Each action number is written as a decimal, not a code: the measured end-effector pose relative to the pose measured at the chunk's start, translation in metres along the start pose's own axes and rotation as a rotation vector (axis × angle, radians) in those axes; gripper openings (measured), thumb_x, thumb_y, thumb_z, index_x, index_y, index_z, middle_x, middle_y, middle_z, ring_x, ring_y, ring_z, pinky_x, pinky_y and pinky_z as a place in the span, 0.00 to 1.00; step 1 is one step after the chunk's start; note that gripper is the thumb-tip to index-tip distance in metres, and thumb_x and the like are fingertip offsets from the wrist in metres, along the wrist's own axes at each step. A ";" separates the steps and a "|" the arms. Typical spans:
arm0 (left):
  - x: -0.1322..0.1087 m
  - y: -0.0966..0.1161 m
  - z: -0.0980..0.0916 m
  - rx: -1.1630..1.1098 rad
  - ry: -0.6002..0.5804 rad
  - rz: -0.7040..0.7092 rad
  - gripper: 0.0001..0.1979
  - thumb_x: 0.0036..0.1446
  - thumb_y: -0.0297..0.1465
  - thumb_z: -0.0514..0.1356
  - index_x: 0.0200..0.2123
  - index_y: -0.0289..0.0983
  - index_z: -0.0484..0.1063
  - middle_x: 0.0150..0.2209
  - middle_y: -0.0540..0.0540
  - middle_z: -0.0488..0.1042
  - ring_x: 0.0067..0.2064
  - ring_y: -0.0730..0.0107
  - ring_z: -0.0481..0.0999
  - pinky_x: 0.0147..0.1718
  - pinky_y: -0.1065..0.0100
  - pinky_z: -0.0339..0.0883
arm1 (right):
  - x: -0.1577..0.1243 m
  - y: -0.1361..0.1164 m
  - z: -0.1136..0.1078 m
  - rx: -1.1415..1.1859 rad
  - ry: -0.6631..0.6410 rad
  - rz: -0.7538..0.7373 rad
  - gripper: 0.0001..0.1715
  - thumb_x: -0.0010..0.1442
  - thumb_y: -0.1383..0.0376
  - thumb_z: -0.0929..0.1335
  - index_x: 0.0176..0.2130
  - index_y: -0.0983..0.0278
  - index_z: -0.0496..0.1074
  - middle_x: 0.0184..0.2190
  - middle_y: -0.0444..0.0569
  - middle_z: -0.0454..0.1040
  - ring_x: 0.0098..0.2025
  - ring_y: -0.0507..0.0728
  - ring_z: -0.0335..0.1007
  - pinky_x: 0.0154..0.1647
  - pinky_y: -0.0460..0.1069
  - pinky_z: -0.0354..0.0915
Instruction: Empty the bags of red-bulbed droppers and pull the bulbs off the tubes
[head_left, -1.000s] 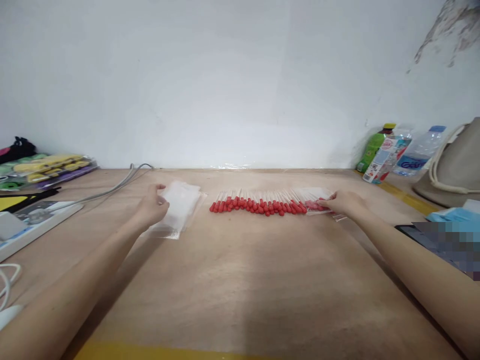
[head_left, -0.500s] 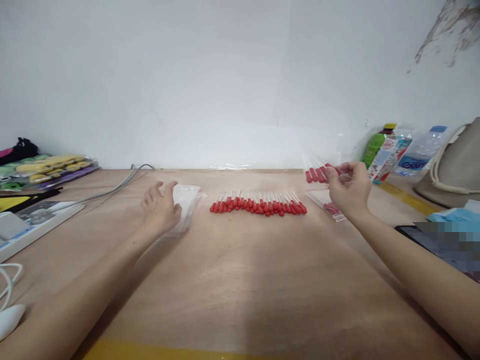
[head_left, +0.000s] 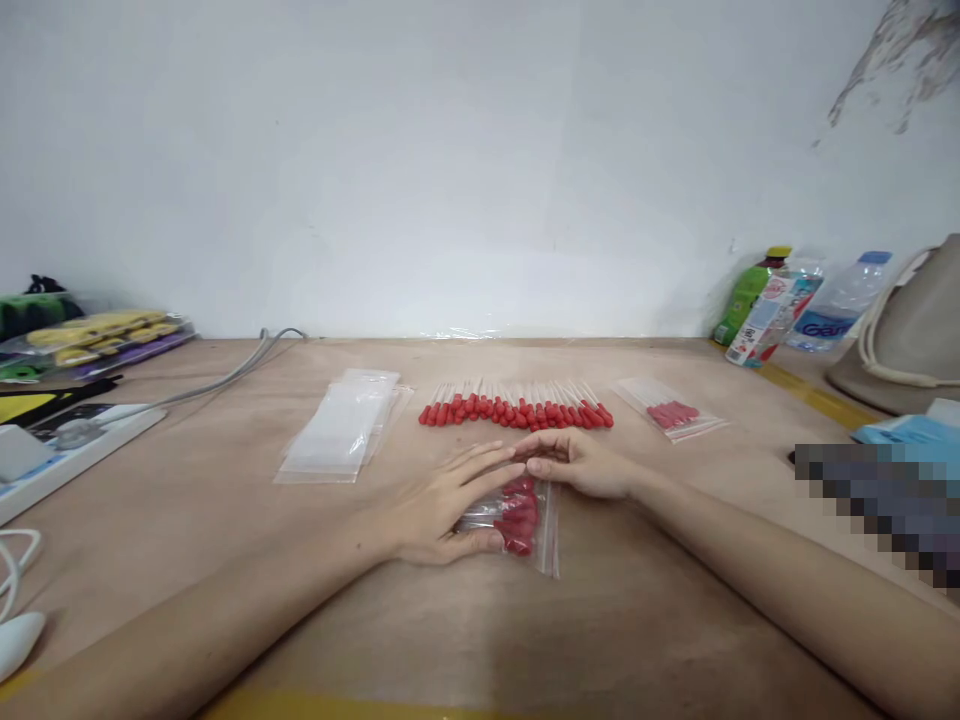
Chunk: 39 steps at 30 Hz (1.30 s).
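A small clear plastic zip bag of red-tipped white sticks [head_left: 523,522] lies on the tan wooden table [head_left: 480,640], just below centre frame. The left hand [head_left: 439,505] lies flat over its left part, thumb along the lower edge. The right hand [head_left: 585,465] rests fingertips on its upper edge, touching the left fingers. Neither hand is clenched. The step looks like pressing the bag flat. A next move would call for even pressure along the bag's mouth, though I cannot tell which edge that is. The bag's long axis runs left to right in the frame, with the red tips pointing right. Above it are a row of loose red-tipped sticks [head_left: 517,408], a stack of empty clear bags [head_left: 341,435] and another filled bag [head_left: 671,412]
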<state>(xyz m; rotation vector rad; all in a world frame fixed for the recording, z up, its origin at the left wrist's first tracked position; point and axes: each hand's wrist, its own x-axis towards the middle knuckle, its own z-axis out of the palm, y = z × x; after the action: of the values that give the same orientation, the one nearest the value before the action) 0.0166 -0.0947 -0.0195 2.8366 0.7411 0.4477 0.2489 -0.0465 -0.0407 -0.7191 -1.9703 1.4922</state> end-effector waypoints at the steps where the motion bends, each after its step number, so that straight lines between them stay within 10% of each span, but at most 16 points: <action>1: -0.001 -0.002 0.002 -0.023 -0.012 -0.034 0.33 0.56 0.42 0.54 0.62 0.42 0.44 0.63 0.43 0.46 0.63 0.57 0.48 0.59 0.53 0.48 | 0.000 0.001 -0.007 -0.028 0.009 0.009 0.23 0.52 0.53 0.67 0.44 0.64 0.70 0.44 0.50 0.72 0.48 0.56 0.66 0.51 0.53 0.59; 17: -0.002 -0.002 0.011 -0.113 0.009 -0.234 0.28 0.57 0.42 0.53 0.59 0.44 0.53 0.60 0.43 0.55 0.59 0.59 0.57 0.56 0.54 0.55 | 0.020 0.015 -0.042 -0.289 0.119 0.007 0.22 0.53 0.51 0.66 0.39 0.65 0.74 0.39 0.50 0.76 0.43 0.56 0.70 0.46 0.52 0.63; 26: -0.006 0.001 0.016 -0.093 0.067 -0.353 0.28 0.57 0.44 0.52 0.59 0.45 0.53 0.59 0.43 0.56 0.60 0.58 0.55 0.56 0.53 0.54 | 0.002 0.008 -0.015 -0.291 0.224 -0.024 0.18 0.53 0.53 0.66 0.31 0.65 0.73 0.30 0.47 0.74 0.34 0.53 0.69 0.38 0.49 0.64; 31: -0.006 0.004 0.017 -0.055 0.130 -0.393 0.27 0.57 0.44 0.52 0.58 0.44 0.55 0.57 0.41 0.59 0.58 0.56 0.58 0.54 0.53 0.56 | -0.016 0.012 0.004 -0.360 0.539 -0.005 0.18 0.51 0.53 0.67 0.34 0.65 0.70 0.30 0.48 0.71 0.30 0.52 0.65 0.32 0.49 0.63; 39: 0.012 0.002 0.011 -0.075 0.170 -0.259 0.23 0.57 0.40 0.53 0.54 0.40 0.59 0.54 0.41 0.61 0.54 0.60 0.63 0.51 0.57 0.60 | -0.019 0.012 0.010 -0.447 0.400 0.067 0.17 0.52 0.52 0.66 0.28 0.65 0.71 0.26 0.46 0.69 0.29 0.52 0.62 0.29 0.47 0.59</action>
<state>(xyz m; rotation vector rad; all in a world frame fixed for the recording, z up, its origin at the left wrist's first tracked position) 0.0308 -0.0914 -0.0260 2.6073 1.0824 0.6629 0.2564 -0.0635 -0.0564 -1.1784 -1.9841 0.8503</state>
